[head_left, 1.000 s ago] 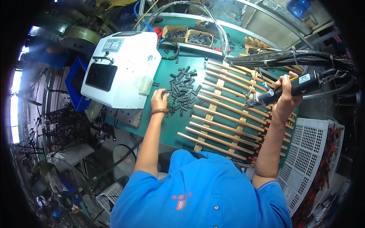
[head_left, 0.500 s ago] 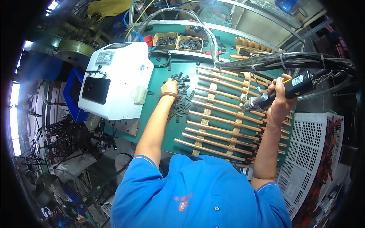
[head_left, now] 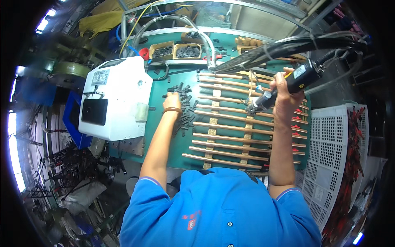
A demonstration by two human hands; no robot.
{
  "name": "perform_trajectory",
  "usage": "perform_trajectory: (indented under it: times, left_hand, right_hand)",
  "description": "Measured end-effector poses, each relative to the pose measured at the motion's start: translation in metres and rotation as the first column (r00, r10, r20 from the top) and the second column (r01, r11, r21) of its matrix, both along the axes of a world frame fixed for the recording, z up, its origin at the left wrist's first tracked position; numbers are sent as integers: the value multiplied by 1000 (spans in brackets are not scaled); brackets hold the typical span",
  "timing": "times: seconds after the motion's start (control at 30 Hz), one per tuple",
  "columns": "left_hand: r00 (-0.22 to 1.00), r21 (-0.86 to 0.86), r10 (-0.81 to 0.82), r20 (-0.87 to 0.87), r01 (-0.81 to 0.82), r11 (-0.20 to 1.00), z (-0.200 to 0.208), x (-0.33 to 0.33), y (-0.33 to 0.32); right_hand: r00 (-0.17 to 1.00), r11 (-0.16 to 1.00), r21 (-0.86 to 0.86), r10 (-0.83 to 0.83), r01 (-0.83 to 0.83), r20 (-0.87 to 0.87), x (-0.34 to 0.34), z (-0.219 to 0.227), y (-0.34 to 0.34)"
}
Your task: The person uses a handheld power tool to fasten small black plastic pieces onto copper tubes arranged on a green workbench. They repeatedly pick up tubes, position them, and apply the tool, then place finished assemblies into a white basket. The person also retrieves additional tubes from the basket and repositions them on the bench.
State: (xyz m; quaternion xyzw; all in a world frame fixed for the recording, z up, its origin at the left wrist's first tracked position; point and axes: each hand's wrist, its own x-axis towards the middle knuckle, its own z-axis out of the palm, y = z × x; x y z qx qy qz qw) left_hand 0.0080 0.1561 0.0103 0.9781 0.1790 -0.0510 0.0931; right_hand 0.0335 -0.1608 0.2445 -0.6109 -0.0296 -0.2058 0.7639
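My left hand (head_left: 172,101), with a brown band at its wrist, is at the left edge of a pile of small black parts (head_left: 186,118). Its fingers are bent together among the pieces, and whatever they pinch is hidden. In my right hand (head_left: 284,95) is a black powered screwdriver (head_left: 303,76), its metal nose slanting down to the left. The nose hangs over a row of copper-coloured rods (head_left: 230,126), which lie side by side across notched wooden strips (head_left: 210,139). Red pieces (head_left: 297,133) show at the rods' right ends.
A white machine (head_left: 119,92) stands left of the pile. Cardboard boxes (head_left: 187,51) of black parts and a red cup (head_left: 144,53) sit at the back. Thick hoses (head_left: 284,47) arch down to the screwdriver. A white perforated crate (head_left: 325,140) stands at the right.
The whole view has shifted, so the bench appears further left. The screwdriver nose has moved slightly away from me over the rods. My left hand stays at the pile.
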Motion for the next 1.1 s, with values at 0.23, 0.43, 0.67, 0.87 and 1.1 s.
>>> perform_trajectory:
  times: [0.23,0.43,0.67,0.87,1.1]
  left_hand:
    - [943,-934,171,-285,-234,-269,66,-70,-87]
    - [865,-551,-30,-500,-345,-760,10,-82,-185]
    - [900,-404,-151,-409,-327,-854,6,-82,-195]
    - [891,-343,-174,-420,-333,-878,10,-78,-196]
    - [867,-306,-266,-421,-412,-858,13,-76,-197]
  right_hand:
    - [998,998,-1,63,-63,-6,-6,8,6]
    - [991,990,54,132,-131,-5,-17,10,12]
    - [994,990,92,109,-109,6,-21,5,19]
    - [996,994,65,89,-90,20,-21,3,17]
    - [995,993,67,94,-95,22,-25,4,18]
